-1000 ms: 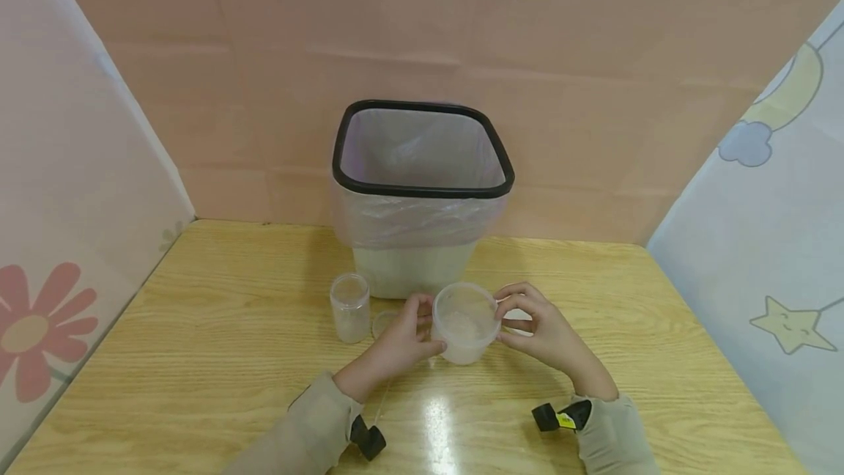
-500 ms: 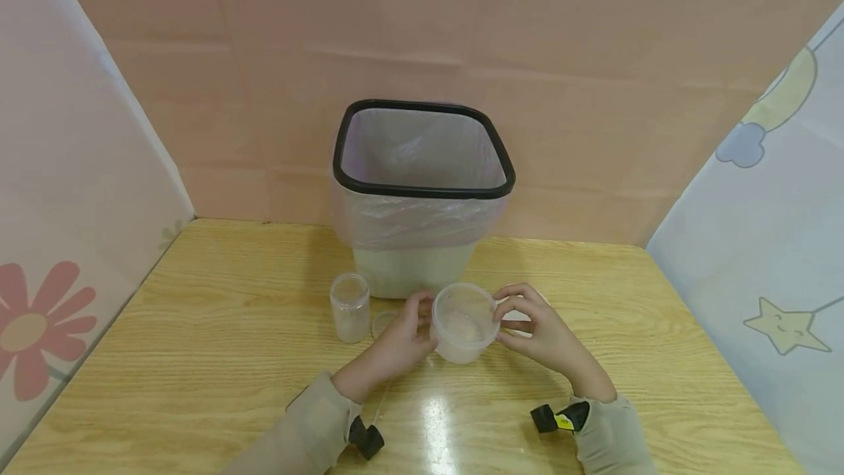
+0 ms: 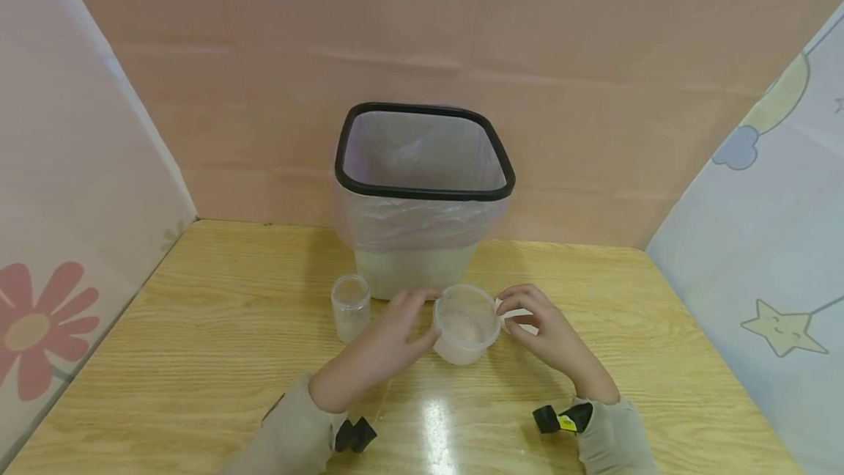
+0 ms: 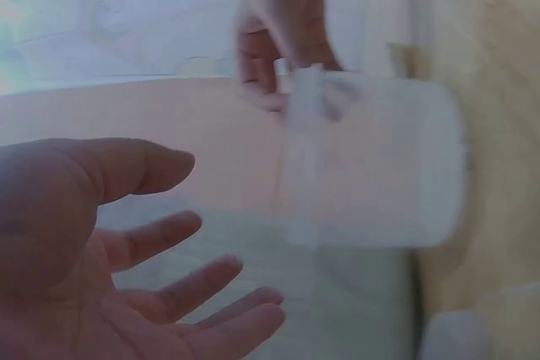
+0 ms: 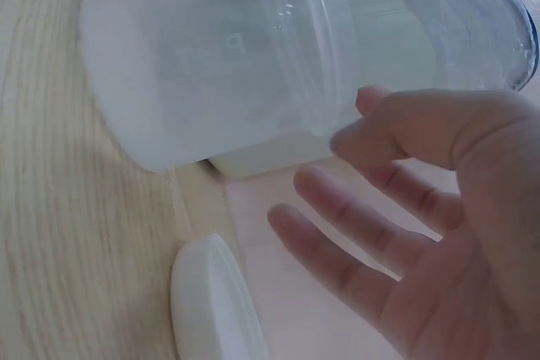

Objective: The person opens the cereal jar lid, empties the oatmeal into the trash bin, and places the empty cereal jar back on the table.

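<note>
A clear, frosted plastic tub (image 3: 467, 328) stands upright on the table without a lid, between the two hands. To its left, my left hand (image 3: 379, 350) has its fingers spread; in the left wrist view a gap shows between those fingertips and the tub (image 4: 380, 162). My right hand (image 3: 543, 328) is at the tub's right rim with loosely bent fingers. In the right wrist view its thumb (image 5: 405, 128) lies close to the rim, and no grip shows. A round white lid (image 5: 211, 301) lies on the table near the right hand, partly hidden by it in the head view.
Behind the tub stands a bin (image 3: 415, 266) with a black rim and a clear liner. A clear jar (image 3: 351, 310) is upright left of the hands. The wooden table (image 3: 217, 358) is bordered by a pink back wall (image 3: 264, 130) and printed side panels.
My left hand has let go of the tub and drawn left, covering the small clear ring-like thing beside the jar. My right fingers have eased off the rim. The tub stays in place.
</note>
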### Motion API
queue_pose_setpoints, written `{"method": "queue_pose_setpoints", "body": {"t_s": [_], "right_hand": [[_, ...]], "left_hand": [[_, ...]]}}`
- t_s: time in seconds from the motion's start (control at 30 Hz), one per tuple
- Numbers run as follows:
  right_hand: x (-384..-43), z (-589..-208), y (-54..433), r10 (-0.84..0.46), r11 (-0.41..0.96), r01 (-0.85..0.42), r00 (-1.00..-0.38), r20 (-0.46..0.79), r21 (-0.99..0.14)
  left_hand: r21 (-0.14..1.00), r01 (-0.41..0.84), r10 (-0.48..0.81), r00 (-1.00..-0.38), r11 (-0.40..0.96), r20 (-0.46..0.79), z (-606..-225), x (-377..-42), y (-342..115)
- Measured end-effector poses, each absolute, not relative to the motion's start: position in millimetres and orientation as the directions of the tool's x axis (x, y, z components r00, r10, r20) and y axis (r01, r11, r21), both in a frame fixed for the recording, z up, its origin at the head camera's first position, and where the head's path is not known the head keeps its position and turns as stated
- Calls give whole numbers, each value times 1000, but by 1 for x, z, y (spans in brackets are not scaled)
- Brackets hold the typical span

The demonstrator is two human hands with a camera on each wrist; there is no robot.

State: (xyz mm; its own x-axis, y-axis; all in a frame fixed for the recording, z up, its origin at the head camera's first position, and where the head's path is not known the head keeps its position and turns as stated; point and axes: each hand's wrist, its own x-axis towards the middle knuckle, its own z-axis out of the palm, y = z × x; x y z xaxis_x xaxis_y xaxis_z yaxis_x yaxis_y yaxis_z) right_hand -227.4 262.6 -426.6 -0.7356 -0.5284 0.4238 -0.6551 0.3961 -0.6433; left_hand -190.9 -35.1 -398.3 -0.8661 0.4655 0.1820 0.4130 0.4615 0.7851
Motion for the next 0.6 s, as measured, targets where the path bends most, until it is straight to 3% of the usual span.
{"method": "queue_pose_setpoints", "body": {"t_s": [0.37,0.6], "right_hand": [[-229,-411,278,-454,500,-644,-764,458,-579],[-246,-394,299,-454,625,-598,-801,389,-501]], "left_hand": [[620,532,410,-845,577,343,-347,-175,-76],[300,570,418,-794,765,441,-342,-185,-127]]}}
